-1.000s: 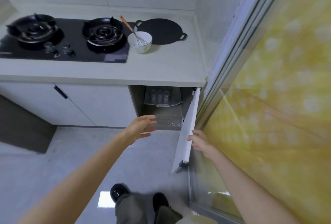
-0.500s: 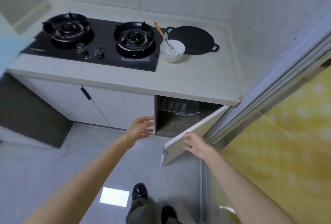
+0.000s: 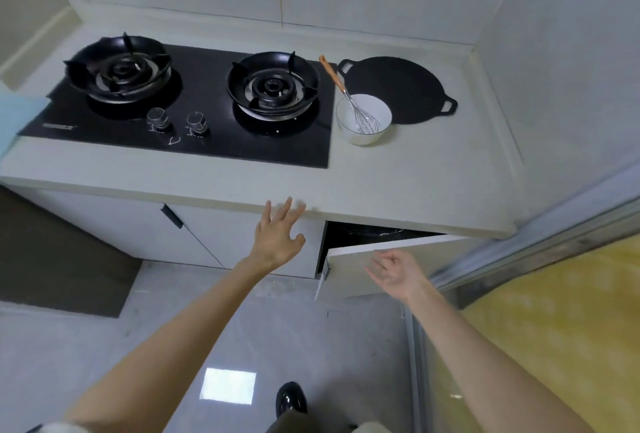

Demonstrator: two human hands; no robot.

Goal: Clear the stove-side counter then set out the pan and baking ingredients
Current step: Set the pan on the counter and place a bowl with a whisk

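Below the stove (image 3: 194, 100), the left hand (image 3: 277, 238) spreads wide, empty, at the surface (image 3: 415, 176) edge. Right of the stove stand bowl (image 3: 378, 109), whisk (image 3: 349, 98) and pan (image 3: 398, 86); below them the right hand (image 3: 398, 271), loosely open, empty, faces the ajar door (image 3: 349, 261)

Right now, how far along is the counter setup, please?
Done: flat black two-handled pan and white bowl with wire whisk sit on the pale counter. In hand: nothing; left hand and right hand open near the ajar white cabinet door. Left: baking ingredients, none visible.

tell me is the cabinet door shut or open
Ajar, nearly shut: a dark gap shows above the door and at its left edge.
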